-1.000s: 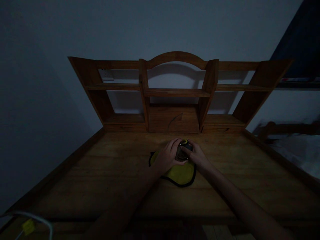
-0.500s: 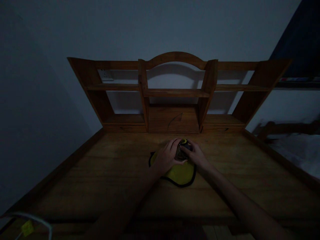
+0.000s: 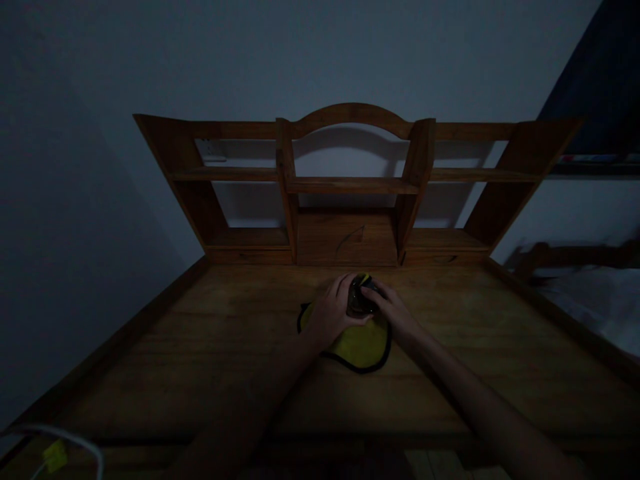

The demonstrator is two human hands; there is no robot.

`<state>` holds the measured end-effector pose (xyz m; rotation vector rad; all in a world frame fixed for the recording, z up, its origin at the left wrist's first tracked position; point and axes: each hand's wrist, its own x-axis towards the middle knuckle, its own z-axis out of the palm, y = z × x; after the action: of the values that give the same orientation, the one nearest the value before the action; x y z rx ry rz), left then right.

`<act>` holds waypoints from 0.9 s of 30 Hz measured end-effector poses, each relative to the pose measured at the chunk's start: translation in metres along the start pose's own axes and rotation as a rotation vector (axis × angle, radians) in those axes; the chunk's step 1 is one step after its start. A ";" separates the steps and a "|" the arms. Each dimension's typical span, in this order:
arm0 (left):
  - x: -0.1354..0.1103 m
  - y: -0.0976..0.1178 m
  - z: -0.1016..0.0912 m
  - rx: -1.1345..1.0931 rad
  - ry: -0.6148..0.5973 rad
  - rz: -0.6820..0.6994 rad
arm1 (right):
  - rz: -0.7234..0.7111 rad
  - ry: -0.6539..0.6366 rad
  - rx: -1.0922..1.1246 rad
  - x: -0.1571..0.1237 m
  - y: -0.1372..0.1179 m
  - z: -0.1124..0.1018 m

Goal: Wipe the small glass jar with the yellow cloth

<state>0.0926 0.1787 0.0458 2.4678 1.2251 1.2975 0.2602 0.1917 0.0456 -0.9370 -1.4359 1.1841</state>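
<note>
Both forearms reach forward over a broad, flat desktop of light brown wood, converging at a dark, glossy, rounded object that sits between the hands near the middle of the desk. The left forearm slants up and rightward from the lower edge, bringing the left hand to the object's left side with the back of the hand turned toward the camera. Its fingers arch over the far left of the object and its thumb lies along the near side, so the hand is cupped around it in a rounded grip. The right forearm comes in from the lower right corner, longer in view and nearly straight, and slants up and leftward. The right hand closes in from the right, its thumb extended leftward across a dark piece of material with a yellow patch, pinching it against the object; where the other right fingertips end cannot be told. Beneath the hands and object lies a yellow cloth with wavy black edging, spread on the desktop, its near part bulging toward the camera between the two wrists.
</note>
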 end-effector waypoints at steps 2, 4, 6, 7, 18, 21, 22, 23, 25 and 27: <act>0.000 0.000 0.000 -0.009 0.001 -0.015 | 0.014 0.023 0.046 0.000 0.002 -0.002; 0.000 0.000 0.000 -0.022 -0.007 -0.013 | 0.021 0.020 0.050 0.002 0.004 -0.003; 0.000 -0.001 0.000 -0.028 -0.013 -0.006 | 0.016 -0.013 0.017 0.004 0.005 -0.004; 0.000 -0.001 0.000 -0.027 -0.014 -0.005 | 0.010 -0.031 -0.003 0.006 0.006 -0.004; -0.001 -0.001 0.002 0.004 -0.046 0.008 | -0.007 -0.006 -0.220 0.007 0.015 -0.011; -0.002 -0.001 0.002 0.017 -0.050 0.009 | -0.017 0.011 -0.250 0.007 0.015 -0.010; -0.001 -0.001 0.002 0.019 -0.051 0.013 | -0.026 0.012 -0.261 0.006 0.015 -0.010; -0.001 -0.001 0.002 0.019 -0.051 0.017 | -0.037 0.014 -0.271 0.006 0.015 -0.009; -0.001 -0.001 0.001 0.017 -0.049 0.027 | -0.064 0.016 -0.285 0.005 0.015 -0.008; 0.000 -0.002 0.001 0.020 -0.046 0.032 | -0.087 0.012 -0.290 0.005 0.015 -0.008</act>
<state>0.0926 0.1800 0.0441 2.5264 1.1982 1.2340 0.2663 0.2015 0.0319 -1.0645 -1.6498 0.9197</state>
